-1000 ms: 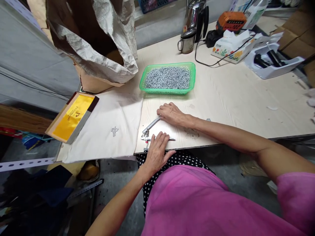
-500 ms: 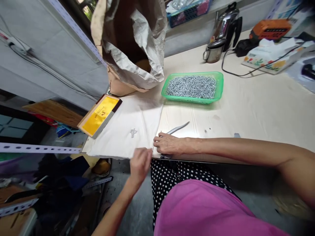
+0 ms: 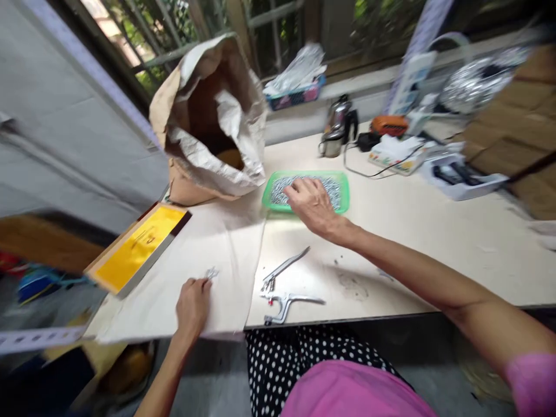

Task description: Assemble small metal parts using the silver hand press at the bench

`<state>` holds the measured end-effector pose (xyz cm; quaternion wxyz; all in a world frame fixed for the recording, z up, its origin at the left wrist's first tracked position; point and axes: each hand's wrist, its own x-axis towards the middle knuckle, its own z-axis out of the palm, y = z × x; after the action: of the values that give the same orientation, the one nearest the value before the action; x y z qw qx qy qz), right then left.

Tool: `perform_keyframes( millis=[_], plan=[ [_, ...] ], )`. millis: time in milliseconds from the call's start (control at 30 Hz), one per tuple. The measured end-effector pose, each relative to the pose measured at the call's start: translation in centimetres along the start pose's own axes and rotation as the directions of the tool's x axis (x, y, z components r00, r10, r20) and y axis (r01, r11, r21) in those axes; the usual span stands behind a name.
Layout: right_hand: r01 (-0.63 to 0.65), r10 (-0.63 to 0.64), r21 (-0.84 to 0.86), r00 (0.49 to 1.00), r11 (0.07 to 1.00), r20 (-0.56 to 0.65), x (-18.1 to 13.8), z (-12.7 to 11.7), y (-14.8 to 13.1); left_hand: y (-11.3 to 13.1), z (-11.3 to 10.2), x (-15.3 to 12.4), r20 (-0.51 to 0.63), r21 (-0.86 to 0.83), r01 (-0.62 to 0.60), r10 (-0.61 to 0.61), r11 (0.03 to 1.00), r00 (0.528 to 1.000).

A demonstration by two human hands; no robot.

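Observation:
My right hand [image 3: 310,204] reaches over the near edge of a green basket [image 3: 345,194] full of small silver screws, fingers spread and curved down onto the pile. My left hand [image 3: 192,306] rests on a white cloth [image 3: 226,249] at the table's left, fingertips next to a small cluster of screws [image 3: 211,272]; whether it pinches any is unclear. A metal plier-like hand tool [image 3: 282,286] lies free on the table between my hands, near the front edge.
A large open paper sack [image 3: 212,121] stands behind the cloth. A yellow-topped flat box [image 3: 139,246] overhangs the table's left side. A steel kettle and mug [image 3: 336,130], cables, an orange device and a white tray of tools sit at the back right.
My right hand left the tool at the table's front edge and moved forward to the green basket. My left hand moved left onto the cloth. The view tilted up.

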<state>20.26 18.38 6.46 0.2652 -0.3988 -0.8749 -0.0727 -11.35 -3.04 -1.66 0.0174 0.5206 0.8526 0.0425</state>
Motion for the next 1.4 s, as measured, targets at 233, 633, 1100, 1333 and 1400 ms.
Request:
perform_keyframes(
  millis=[233, 633, 1100, 1333, 1400],
  plan=[
    [0.116, -0.24, 0.309, 0.885, 0.944, 0.4, -6.9, -1.2, -3.2, -1.8, 0.2, 3.1, 0.038, -0.192, 0.062, -0.056, 0.979, 0.998],
    [0.048, -0.324, 0.486, 0.801, 0.873, 0.503, -16.9, 2.3, -4.5, 10.4, -4.1, -5.7, 0.376, -0.706, 0.292, -0.008, 0.646, 0.927],
    [0.044, -0.3, 0.439, 0.791, 0.897, 0.534, -16.3, 1.3, -5.3, 11.7, -0.8, -6.5, 0.555, -0.655, 0.45, -0.018, 0.607, 0.832],
    [0.017, -0.297, 0.466, 0.791, 0.885, 0.535, -16.3, 1.2, -5.4, 11.6, -0.9, -5.9, 0.602, -0.586, 0.435, 0.007, 0.683, 0.799],
    [0.015, -0.293, 0.455, 0.784, 0.89, 0.547, -16.4, 1.3, -5.5, 11.7, -1.0, -5.6, 0.624, -0.572, 0.439, 0.021, 0.693, 0.781]
  ],
)
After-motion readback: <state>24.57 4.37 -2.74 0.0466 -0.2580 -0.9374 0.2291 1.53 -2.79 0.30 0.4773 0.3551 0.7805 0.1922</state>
